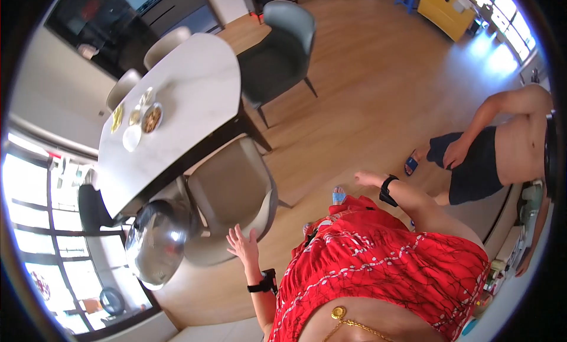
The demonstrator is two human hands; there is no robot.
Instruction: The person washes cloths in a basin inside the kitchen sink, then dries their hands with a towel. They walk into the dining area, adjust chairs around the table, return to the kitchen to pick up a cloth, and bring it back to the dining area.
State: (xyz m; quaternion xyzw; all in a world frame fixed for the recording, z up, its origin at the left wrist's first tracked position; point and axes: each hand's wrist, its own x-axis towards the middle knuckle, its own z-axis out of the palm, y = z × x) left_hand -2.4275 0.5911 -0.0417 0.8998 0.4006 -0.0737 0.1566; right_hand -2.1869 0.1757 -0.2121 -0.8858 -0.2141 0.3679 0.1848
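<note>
My left hand point(242, 246) is raised with its fingers spread and nothing in it, near the front edge of a beige chair point(227, 185). A shiny metal bowl-like object point(156, 243) lies left of that hand, apart from it. My right hand point(367, 178) hangs in front of the red patterned clothing point(378, 253), above the wooden floor. Its fingers look small and partly folded, and whether they hold anything is unclear. Both wrists wear black bands.
A white table point(189, 88) at the upper left bears several dishes. A dark chair point(274, 64) stands beside it. Another person point(514, 141) in dark shorts stands at the right. A yellow cabinet point(444, 14) is at the upper right.
</note>
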